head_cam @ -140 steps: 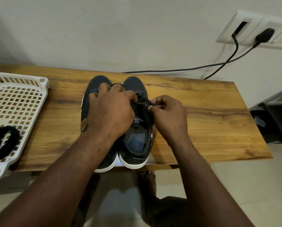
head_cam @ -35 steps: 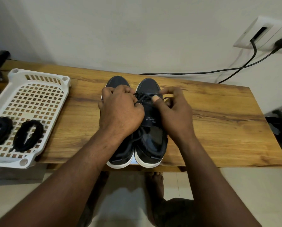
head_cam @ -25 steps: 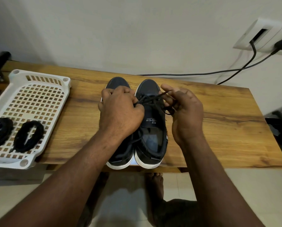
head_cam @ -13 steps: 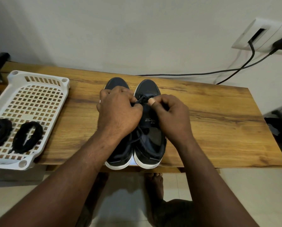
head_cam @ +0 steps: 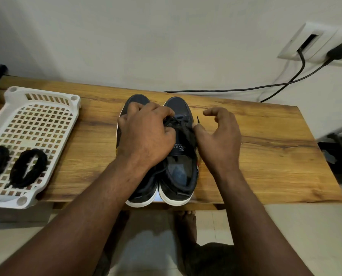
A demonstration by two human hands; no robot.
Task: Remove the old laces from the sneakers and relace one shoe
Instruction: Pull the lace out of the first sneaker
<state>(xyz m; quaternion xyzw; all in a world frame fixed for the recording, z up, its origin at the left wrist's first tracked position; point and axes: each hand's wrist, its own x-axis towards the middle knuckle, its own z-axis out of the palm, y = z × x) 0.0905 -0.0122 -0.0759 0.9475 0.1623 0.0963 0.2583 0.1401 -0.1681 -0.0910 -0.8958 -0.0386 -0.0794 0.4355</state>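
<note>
Two sneakers (head_cam: pixel 178 107) on table (head_cam: pixel 269 162); left hand (head_cam: pixel 146 136) grips right one's lace (head_cam: pixel 178 122); right hand (head_cam: pixel 220 140) loosely open, thumb at lace end.

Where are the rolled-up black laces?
In the head view, the rolled-up black laces lie in the white tray at the left end of the wooden table, left of the sneakers.

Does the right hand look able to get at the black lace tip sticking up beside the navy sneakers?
Probably yes: the right hand is open, its thumb just below the black lace tip, with nothing between.
</note>
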